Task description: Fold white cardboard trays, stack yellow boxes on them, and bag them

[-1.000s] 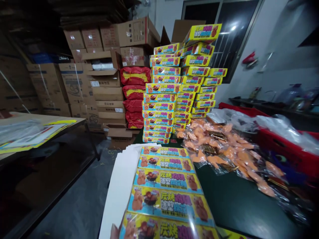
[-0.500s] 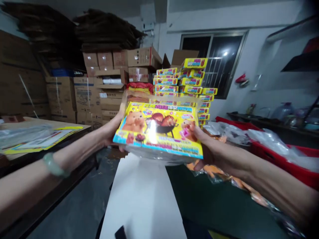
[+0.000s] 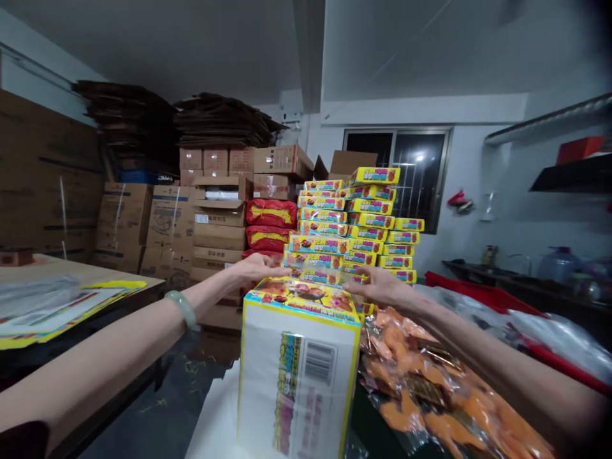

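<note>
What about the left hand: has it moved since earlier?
Yes: the left hand moved rightward, from left of the red packages to in front of them.

From my remote station I can see a white wall with a metal-framed window, its panes dark, a lamp glaring in the right one in front of vertical bars. Overhead I get a dim ceiling with a beam. To my right, a dark wall shelf hangs above a counter; to my left, a pale-topped table stands over grey floor littered with yellowish strands.
</note>
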